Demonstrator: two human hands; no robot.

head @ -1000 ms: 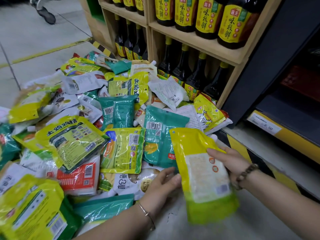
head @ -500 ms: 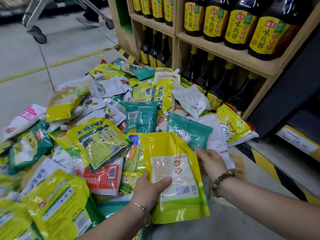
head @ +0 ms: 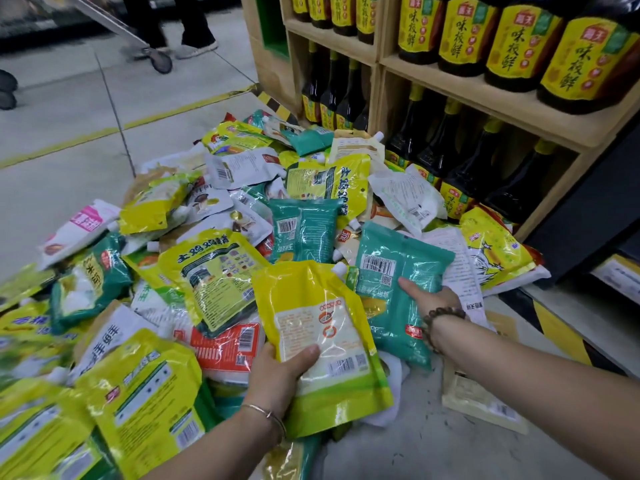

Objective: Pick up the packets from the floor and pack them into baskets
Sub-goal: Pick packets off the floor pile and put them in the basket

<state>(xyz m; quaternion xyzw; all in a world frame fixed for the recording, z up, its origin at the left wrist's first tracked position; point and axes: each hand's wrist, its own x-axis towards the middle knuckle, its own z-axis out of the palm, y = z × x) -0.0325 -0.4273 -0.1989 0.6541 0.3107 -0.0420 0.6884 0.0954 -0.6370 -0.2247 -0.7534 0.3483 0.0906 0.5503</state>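
A big heap of packets (head: 214, 271) in yellow, green, teal, white and red covers the floor. My left hand (head: 280, 375) grips a yellow and green spouted pouch (head: 322, 334) by its lower left edge, thumb across its white panel. My right hand (head: 429, 299), with a bead bracelet on the wrist, grips the right edge of a teal packet (head: 391, 282) that lies in the heap beside the pouch, thumb on top. No basket is in view.
A wooden shelf unit (head: 485, 95) of dark sauce bottles stands right behind the heap. A black-and-yellow striped kerb (head: 561, 327) runs along the right. A flat cream packet (head: 481, 403) lies on bare floor under my right forearm. A person's legs (head: 194, 26) and a trolley wheel (head: 161, 62) are at the far left.
The yellow pouch passed from my right hand to my left hand. My right hand then reached forward and took hold of the teal packet. The view swung left and up.
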